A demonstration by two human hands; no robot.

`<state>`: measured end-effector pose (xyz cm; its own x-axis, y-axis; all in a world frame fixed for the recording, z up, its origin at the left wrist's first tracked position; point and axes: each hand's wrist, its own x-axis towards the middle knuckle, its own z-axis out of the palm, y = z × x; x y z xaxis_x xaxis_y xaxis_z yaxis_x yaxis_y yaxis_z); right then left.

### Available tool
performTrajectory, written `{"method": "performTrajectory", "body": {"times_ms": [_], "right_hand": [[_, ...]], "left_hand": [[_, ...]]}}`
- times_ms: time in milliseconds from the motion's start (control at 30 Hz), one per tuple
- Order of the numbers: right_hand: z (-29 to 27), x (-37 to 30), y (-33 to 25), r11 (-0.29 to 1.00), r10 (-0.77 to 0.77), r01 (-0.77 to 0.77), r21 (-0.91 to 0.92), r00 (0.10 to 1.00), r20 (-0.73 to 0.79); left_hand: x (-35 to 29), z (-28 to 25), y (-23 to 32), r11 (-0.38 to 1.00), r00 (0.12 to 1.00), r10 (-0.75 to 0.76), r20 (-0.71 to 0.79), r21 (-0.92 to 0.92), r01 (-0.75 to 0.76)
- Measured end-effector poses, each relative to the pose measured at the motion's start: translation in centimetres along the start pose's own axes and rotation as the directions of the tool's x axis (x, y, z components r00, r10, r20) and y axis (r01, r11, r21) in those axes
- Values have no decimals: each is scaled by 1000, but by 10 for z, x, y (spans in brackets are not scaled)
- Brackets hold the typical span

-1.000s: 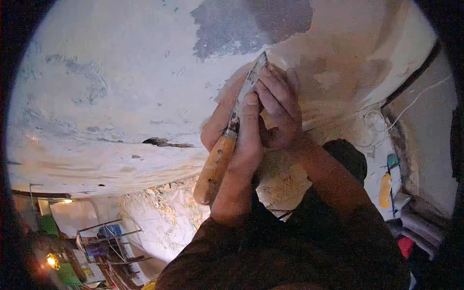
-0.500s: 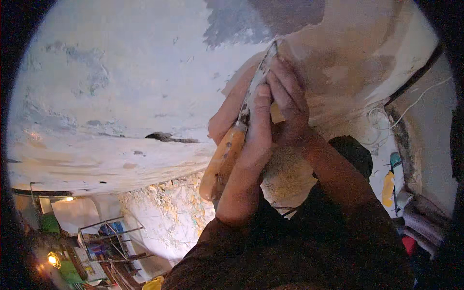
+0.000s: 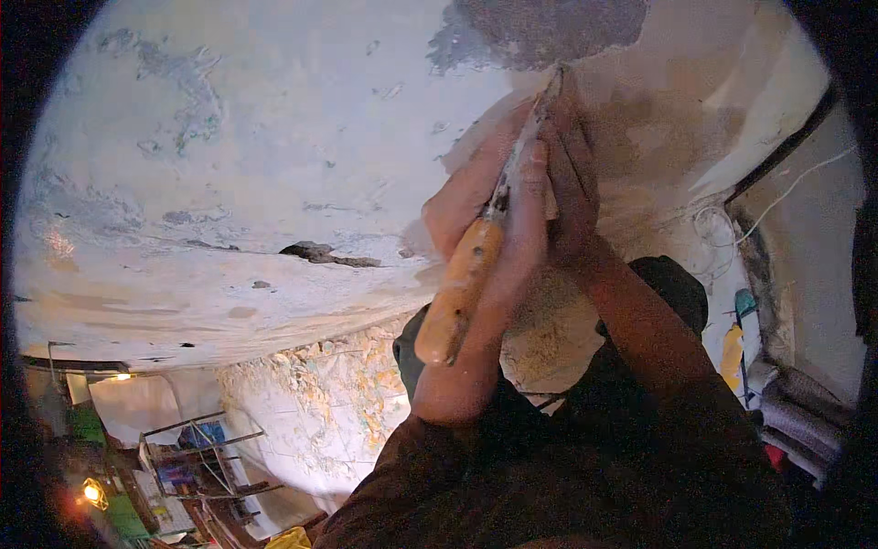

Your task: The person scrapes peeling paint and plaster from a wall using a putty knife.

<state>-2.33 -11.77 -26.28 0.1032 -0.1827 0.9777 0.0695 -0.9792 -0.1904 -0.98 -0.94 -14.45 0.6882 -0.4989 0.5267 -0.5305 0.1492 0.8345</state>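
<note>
A scraper [image 3: 465,284] with a worn wooden handle and a thin, stained blade slants up against the pale wall. Its blade is seen nearly edge-on, so its width cannot be told. My left hand [image 3: 526,210] is closed round the blade just above the handle, thumb on one face and fingers on the other. Pressed together, the fingers of my right hand [image 3: 574,183] lie along the blade's right side near its tip. The tip meets the wall just below a dark grey patch [image 3: 549,35]; brown, damp-looking plaster [image 3: 668,119] spreads to its right.
Flaking paint and a dark hole [image 3: 329,254] mark the wall at left. Below it, a rough surface [image 3: 311,403] is covered in peeling bits. A metal frame [image 3: 206,457] and a lit lamp [image 3: 93,492] stand lower left. A white cable [image 3: 796,188] and rolled grey fabric [image 3: 800,407] are at right.
In the picture, both hands and the scraper sit farther right and slightly higher. The grey wall patch has shifted right too, as the view has turned a little. The grip looks the same.
</note>
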Motion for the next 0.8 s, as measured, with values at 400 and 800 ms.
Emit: {"method": "performTrajectory", "body": {"times_ms": [400,800], "right_hand": [[5,4,0,998,-46,46,-49,999,10],[-3,3,-26,993,-53,55,-101,998,24]], "left_hand": [[15,-19,-19,984,977,176,117,-52,-171],[23,-9,-37,922,896,353,270,63,-382]]}}
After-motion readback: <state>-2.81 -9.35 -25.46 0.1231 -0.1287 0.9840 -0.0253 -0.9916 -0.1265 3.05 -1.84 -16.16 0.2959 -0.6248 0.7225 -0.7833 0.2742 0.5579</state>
